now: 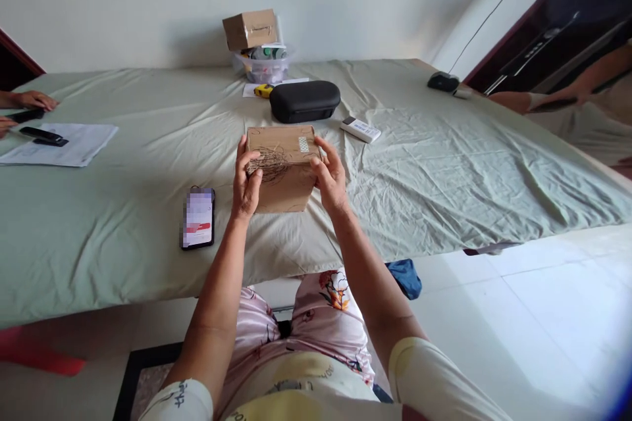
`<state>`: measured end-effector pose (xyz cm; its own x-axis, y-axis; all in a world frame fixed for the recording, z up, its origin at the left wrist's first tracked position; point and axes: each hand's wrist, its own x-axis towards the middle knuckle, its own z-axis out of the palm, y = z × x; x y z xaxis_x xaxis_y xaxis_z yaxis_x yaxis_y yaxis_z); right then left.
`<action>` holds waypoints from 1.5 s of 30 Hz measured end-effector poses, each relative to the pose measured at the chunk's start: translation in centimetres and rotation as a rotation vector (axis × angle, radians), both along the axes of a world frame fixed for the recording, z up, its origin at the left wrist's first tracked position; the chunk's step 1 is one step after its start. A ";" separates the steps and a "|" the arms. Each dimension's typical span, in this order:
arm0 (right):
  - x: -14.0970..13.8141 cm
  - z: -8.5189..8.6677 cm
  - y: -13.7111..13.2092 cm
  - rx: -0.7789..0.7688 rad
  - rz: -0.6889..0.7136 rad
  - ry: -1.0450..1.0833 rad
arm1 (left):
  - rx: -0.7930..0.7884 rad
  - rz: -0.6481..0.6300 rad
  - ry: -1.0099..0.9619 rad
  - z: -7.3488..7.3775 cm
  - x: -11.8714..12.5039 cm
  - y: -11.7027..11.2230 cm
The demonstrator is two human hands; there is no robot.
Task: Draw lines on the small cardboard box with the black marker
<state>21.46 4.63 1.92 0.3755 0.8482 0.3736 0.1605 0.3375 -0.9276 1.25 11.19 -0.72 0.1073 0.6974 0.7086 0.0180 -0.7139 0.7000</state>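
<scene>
A brown cardboard box point(286, 187) with dark scribbled lines and a small patterned patch is between my two hands at the middle front of the table. My left hand point(247, 181) grips its left side, thumb on the scribbled part. On the opposite side my right hand point(330, 174) holds the right edge, fingers at the upper corner and thumb on the near face. The underside of the box is hidden, so I cannot tell whether it touches the cloth. Left of the box lies a phone point(199, 218) with its screen lit.
Behind the box are a black case point(305, 101), a yellow item point(263, 91) and a small white box point(360, 129). A plastic tub point(264, 69) by the wall bears another carton point(251, 29). At far left, another person's hands point(37, 100) rest near papers point(83, 145).
</scene>
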 end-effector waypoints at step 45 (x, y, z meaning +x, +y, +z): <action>9.7 -7.3 1.3 -0.382 -0.373 -0.629 | 0.121 -0.017 0.041 -3.4 0.3 0.6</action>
<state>31.20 5.91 -5.41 0.4742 0.8204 0.3194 0.7274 -0.1608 -0.6671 1.52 11.82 -4.15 0.1491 0.6048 0.7823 0.0315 -0.7937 0.6075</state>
